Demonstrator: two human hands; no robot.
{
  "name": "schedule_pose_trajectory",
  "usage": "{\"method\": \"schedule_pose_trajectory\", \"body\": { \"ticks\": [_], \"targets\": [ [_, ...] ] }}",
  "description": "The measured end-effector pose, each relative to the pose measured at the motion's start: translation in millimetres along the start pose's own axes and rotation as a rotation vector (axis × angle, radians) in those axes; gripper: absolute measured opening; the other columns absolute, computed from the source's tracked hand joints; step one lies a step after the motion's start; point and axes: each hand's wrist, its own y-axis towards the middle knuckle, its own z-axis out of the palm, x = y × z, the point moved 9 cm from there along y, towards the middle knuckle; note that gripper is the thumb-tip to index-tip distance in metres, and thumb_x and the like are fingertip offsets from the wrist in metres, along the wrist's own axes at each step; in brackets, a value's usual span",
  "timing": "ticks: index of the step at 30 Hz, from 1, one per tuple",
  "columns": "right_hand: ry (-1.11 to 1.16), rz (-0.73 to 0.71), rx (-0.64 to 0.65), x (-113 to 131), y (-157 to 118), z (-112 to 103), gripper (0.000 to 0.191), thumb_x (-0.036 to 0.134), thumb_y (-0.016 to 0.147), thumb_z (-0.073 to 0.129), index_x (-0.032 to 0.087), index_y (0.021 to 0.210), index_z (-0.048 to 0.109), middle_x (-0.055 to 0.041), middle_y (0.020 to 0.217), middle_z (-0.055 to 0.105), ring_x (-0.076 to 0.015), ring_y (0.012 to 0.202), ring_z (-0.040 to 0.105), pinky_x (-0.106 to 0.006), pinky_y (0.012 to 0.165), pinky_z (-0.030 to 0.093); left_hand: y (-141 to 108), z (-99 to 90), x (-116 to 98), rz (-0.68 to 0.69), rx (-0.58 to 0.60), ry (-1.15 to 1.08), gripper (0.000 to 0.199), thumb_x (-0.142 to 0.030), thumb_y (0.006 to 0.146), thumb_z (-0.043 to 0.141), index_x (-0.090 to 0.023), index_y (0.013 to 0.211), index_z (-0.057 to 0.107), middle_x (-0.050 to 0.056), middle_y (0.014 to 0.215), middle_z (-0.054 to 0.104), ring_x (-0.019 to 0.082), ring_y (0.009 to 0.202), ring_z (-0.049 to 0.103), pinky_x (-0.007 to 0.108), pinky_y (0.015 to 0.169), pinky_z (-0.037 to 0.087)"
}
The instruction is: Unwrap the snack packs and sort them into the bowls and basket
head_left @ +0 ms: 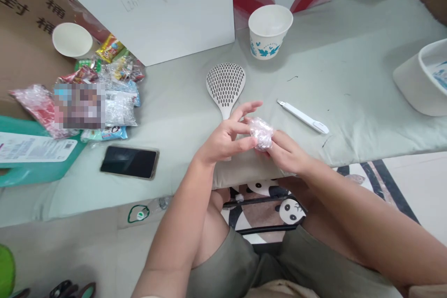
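Observation:
Between my two hands, above the table's front edge, is a crumpled bundle of clear plastic wrap (pixel 261 134); what lies inside it I cannot make out. My left hand (pixel 232 137) presses its thumb and fingertips against the left side of the bundle, with the index finger lifted. From the right, my right hand (pixel 284 149) grips the same bundle with fingers closed on it. Just beyond my left hand lies a grey slotted skimmer (pixel 226 84), its handle partly hidden behind that hand. A white utility knife (pixel 303 116) rests to the right of the bundle.
A paper cup (pixel 268 39) stands behind the skimmer, near a white box (pixel 157 14). At left are packaged snacks (pixel 120 107), another cup (pixel 72 39), a phone (pixel 130 162) and a teal jug (pixel 71 165). A white bin (pixel 415 81) sits at far right.

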Motion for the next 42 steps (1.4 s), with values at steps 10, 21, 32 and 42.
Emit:
{"method": "schedule_pose_trajectory", "body": {
  "ticks": [10,21,32,42],
  "targets": [
    [0.545,0.132,0.072,-15.6,3.6,14.0,0.034,0.042,0.091,0.045,0.017,0.089,0.068,-0.0014,0.065,0.057,-0.0141,0.059,0.049,-0.029,0.057,0.039,-0.5,1.5,22.2,-0.107,-0.062,0.282,0.058,-0.058,0.079,0.079,-0.030,0.130,0.072,0.011,0.148,0.052,0.032,0.134,0.055,0.049,0.110,0.052],
    [0.455,0.160,0.119,-14.9,2.7,12.8,0.041,0.051,0.097,0.049,0.017,0.080,0.065,-0.0057,0.074,0.068,-0.0144,0.062,0.055,-0.031,0.063,0.046,-2.8,12.5,27.2,-0.320,-0.107,-0.190,0.045,-0.048,0.079,0.082,-0.024,0.116,0.074,0.002,0.067,0.073,0.019,0.056,0.069,0.033,0.063,0.057],
    [0.469,0.190,-0.037,-15.7,5.2,-3.4,0.059,0.075,0.084,0.063,0.016,0.085,0.071,-0.0059,0.073,0.073,-0.0097,0.051,0.055,-0.026,0.054,0.046,-0.4,-12.7,35.8,-0.264,-0.307,-0.120,0.042,-0.047,0.069,0.090,-0.021,0.100,0.081,0.006,0.087,0.078,0.017,0.077,0.071,0.028,0.072,0.058],
    [0.114,-0.073,-0.395,-5.7,1.2,-39.7,0.030,0.040,0.089,0.071,0.024,0.113,0.071,-0.0062,0.105,0.068,-0.0152,0.083,0.062,-0.031,0.073,0.054,-0.7,-12.8,39.8,-0.254,-0.284,-0.146,0.040,-0.048,0.080,0.082,-0.024,0.112,0.079,0.008,0.114,0.075,0.019,0.098,0.073,0.031,0.089,0.058]
  ]
}}
